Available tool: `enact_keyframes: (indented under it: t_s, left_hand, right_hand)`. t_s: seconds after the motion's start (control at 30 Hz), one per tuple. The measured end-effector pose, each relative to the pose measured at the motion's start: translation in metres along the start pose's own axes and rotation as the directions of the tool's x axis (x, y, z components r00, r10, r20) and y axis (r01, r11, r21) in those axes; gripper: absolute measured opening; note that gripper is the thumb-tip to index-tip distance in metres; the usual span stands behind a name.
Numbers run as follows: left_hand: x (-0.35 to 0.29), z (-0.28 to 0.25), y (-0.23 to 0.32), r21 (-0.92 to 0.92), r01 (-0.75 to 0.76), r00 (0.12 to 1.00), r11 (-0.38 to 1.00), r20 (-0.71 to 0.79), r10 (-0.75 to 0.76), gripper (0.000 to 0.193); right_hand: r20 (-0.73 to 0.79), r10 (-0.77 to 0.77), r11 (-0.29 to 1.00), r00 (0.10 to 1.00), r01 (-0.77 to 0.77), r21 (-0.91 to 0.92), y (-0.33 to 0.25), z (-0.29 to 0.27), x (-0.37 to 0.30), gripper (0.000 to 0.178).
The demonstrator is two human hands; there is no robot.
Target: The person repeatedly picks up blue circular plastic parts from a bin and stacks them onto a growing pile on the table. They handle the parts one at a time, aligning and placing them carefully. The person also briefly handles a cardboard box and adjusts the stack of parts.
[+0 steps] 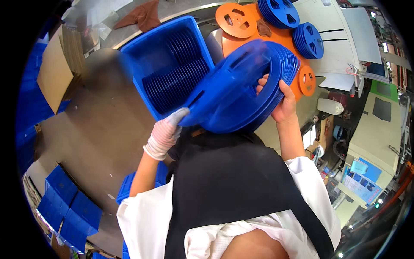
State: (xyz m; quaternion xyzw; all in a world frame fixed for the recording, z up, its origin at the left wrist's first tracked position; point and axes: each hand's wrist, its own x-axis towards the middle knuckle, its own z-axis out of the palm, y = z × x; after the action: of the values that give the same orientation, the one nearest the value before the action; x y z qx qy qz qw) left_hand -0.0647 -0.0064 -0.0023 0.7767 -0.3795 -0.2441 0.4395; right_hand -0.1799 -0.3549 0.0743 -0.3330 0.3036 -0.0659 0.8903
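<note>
In front of my black apron I hold a thick stack of blue plastic reel discs (280, 69) with cut-out openings, tilted and partly smeared by motion. My bare right hand (281, 101) grips the stack's right side, its fingers reaching through an opening and the thumb on the outer edge. On the left, my gloved left hand (167, 131) is closed on the lower left edge of a blue disc (215, 101) at the front; whether this one is apart from the stack I cannot tell. Just beyond, a blue crate (144, 97) holds rows of similar discs standing on edge.
An orange round table (276, 39) behind the stack carries an orange disc (235, 20), a smaller orange disc (307, 80) and blue disc stacks (308, 41). Folded cardboard (56, 71) stands left. Blue boxes (71, 207) sit lower left, a beige machine (375, 134) right.
</note>
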Motion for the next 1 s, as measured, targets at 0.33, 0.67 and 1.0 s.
enact_keyframes:
  t_s: [0.33,0.67,1.0]
  left_hand:
    - [-0.042,-0.009,-0.038,-0.992,0.031,0.826,0.126,-0.045,-0.562,0.039]
    - [-0.029,-0.007,-0.063,-0.971,0.151,0.697,0.183,-0.027,-0.716,0.037]
    - [0.087,0.031,-0.183,-0.696,0.555,0.485,0.455,-0.174,-0.857,0.031]
  right_hand:
    - [-0.074,0.031,1.000,0.997,-0.031,0.002,0.001,-0.029,-0.020,0.040]
    - [-0.097,-0.028,0.998,0.995,0.022,-0.063,-0.006,-0.035,-0.029,0.042]
    - [-0.203,-0.076,0.995,0.976,0.060,-0.084,-0.005,-0.040,-0.036,0.047]
